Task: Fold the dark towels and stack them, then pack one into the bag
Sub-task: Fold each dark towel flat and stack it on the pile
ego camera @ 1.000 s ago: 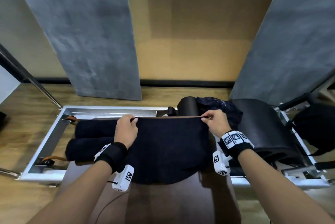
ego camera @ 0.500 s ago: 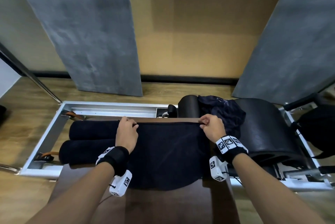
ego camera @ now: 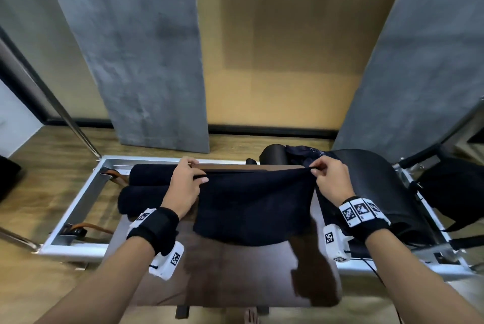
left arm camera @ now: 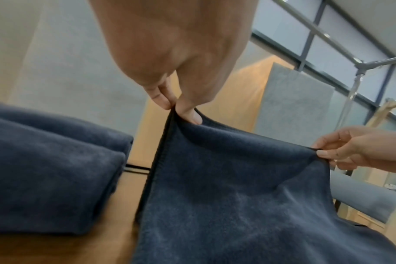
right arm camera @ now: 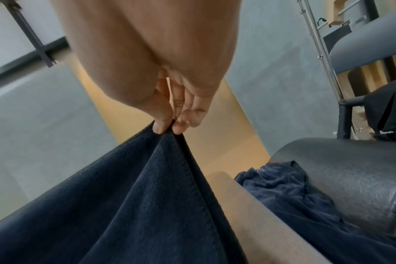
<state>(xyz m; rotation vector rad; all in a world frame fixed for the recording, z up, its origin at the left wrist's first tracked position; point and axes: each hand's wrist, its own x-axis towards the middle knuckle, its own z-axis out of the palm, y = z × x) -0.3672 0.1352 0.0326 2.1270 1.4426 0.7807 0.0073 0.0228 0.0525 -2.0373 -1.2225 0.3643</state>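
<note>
**Towel lifted by its two far corners**

The dark towel [ego camera: 251, 205] hangs between the hands over the brown table [ego camera: 230, 276]. The left hand [ego camera: 183, 187] pinches one corner between thumb and fingertips [left arm camera: 189, 116]; the right hand [ego camera: 331, 182] pinches the other likewise. Folded towels [ego camera: 146, 187] lie just left of the left fingers. A thin pinch could slip, letting the corners misalign and skew the fold.

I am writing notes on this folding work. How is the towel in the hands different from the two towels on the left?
The held towel is spread in a broad sheet; the folded towels are thick, compact bundles. The held towel is pinched at its far corners by the left hand and the right hand and lifted there; the folded towels lie untouched on the wooden table. All are dark navy, fleecy cloth.
</note>
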